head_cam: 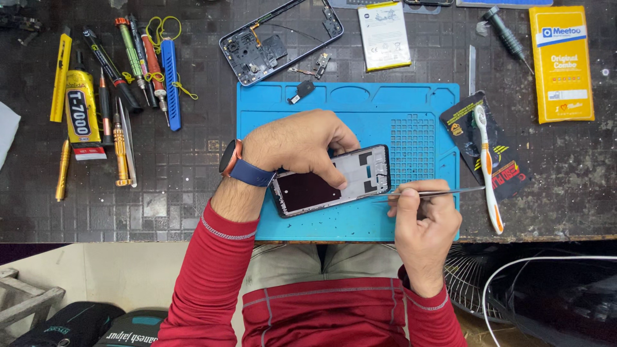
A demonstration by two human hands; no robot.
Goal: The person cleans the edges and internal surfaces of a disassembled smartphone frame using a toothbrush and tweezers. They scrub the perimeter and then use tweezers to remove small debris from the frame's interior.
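On the blue mat (302, 106) the left hand (299, 144) presses the opened phone frame (331, 181) flat, the right hand (424, 222) pinches thin metal tweezers (443, 191) at its right edge, and a tall yellow package (561, 64) lies far right beside a white rectangular battery (384, 35).

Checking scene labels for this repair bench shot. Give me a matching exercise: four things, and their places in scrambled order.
Things:
1. phone frame
2. toothbrush
3. glue tube
4. battery

Places:
A. far left of the bench, beside the screwdrivers
B. on the blue mat, under the left hand
C. top of the bench, above the mat
D. right of the mat, lying on a black packet

Pairs: 1-B, 2-D, 3-A, 4-C

The right hand holds tweezers at the frame's edge.
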